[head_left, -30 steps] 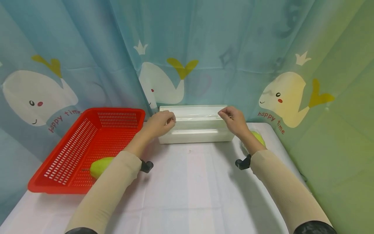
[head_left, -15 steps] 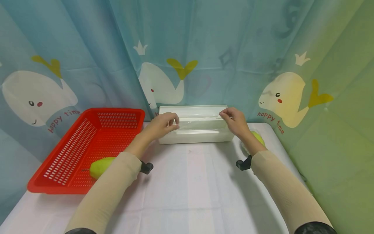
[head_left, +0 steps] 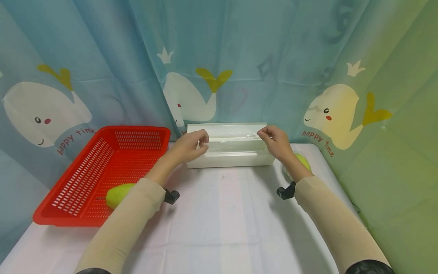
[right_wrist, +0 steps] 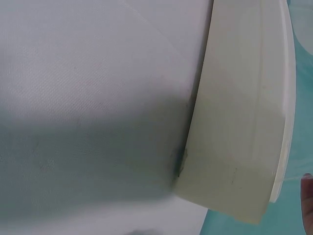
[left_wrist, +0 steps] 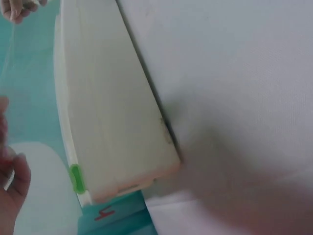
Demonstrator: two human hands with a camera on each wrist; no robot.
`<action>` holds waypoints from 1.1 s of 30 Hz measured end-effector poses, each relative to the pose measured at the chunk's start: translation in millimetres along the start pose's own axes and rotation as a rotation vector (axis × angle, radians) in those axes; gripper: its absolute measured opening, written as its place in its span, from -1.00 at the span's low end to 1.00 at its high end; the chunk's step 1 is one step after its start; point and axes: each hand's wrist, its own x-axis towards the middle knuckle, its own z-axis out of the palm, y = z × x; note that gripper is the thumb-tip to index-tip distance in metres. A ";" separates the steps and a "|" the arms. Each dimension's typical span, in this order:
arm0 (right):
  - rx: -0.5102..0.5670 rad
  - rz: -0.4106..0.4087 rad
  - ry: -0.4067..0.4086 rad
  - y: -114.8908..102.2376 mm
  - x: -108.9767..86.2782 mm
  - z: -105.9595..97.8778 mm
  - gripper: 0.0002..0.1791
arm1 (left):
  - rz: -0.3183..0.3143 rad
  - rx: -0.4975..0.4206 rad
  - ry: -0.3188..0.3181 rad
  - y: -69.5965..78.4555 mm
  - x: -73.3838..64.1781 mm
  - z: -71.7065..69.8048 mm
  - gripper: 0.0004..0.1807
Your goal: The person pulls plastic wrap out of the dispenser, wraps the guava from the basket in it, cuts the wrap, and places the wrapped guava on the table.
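Note:
A white cling film dispenser box (head_left: 236, 159) stands at the back of the table against the curtain, its lid raised. Clear cling film (head_left: 236, 139) stretches over its top, its edge slanting down from right to left. My right hand (head_left: 275, 142) pinches that edge near the box's right end. At the left end my left hand (head_left: 191, 146) has curled fingers and thumb at the film's lower side, gripping it. In the left wrist view a green slider (left_wrist: 77, 178) shows on the box's end. A fingertip (right_wrist: 307, 177) of the right hand appears at the right wrist view's edge.
A red plastic basket (head_left: 68, 182) on the left holds a yellow-green pear-like fruit (head_left: 118, 195), partly behind the left sleeve. Another green fruit (head_left: 302, 161) sits on the right, partly hidden by the right forearm. The whale-print curtain (head_left: 239, 57) rises directly behind the box.
The left fingers loosened and spread, shifted slightly right, then drew in again at the film. The film's edge now slants more visibly between the hands. The right hand has barely moved.

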 end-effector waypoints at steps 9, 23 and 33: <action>0.002 -0.001 0.004 -0.6 -0.4 0.3 -0.71 | 0.010 0.091 -0.045 4.0 7.1 14.9 -0.81; 0.012 -0.008 0.002 0.0 -0.9 0.5 -0.70 | 0.076 0.169 0.202 7.9 7.1 19.1 -0.84; -0.001 -0.011 0.000 -2.9 -2.7 -4.1 -0.68 | 0.114 0.168 0.199 6.8 8.7 8.0 -0.84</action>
